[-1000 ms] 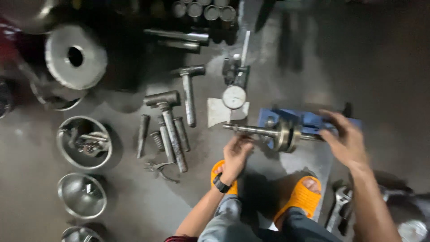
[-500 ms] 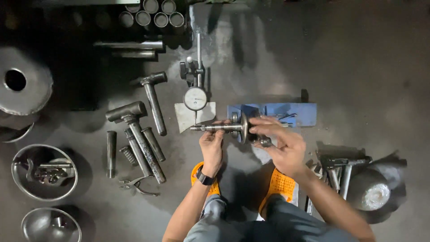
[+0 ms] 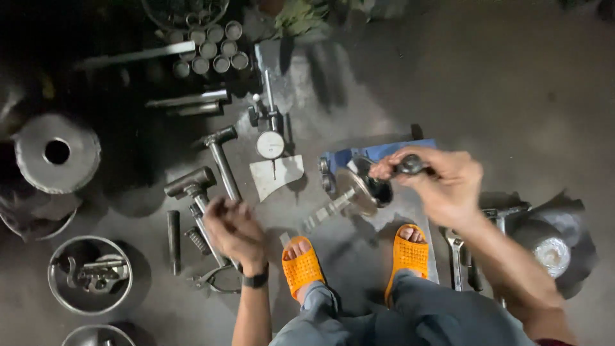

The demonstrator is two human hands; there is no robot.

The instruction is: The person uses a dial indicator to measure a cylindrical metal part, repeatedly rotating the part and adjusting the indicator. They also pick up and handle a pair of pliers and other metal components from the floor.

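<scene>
Fingers of the right hand (image 3: 442, 182) are clenched around the dark end of a metal shaft with a disc (image 3: 354, 191), lifting it at a slant above the floor (image 3: 512, 83), so that the disc sits just left of those fingers and the thin bright stem runs down and left from them toward the orange sandals (image 3: 301, 268). Directly behind the gripped end lies a blue vise-like block (image 3: 378, 152), partly hidden by the hand. The left hand (image 3: 236, 230) hovers low over a row of tools with its fingers loosely curled; motion blur makes it impossible to tell whether they grip anything. Just beside and under those fingers lie a large hammer (image 3: 192, 186) and, nearer the wrist, a pair of pliers (image 3: 214, 279); a smaller hammer (image 3: 221, 157) lies just above them, and a dark punch (image 3: 173, 234) lies to their left. Between the two hands stands a dial gauge (image 3: 270, 145) on its stand, above a pale metal plate (image 3: 277, 175). Far left of the left fingers sit a round pan of small parts (image 3: 90, 274) and a thick metal wheel (image 3: 56, 152). Below the right wrist, wrenches (image 3: 456, 256) lie on the floor.
</scene>
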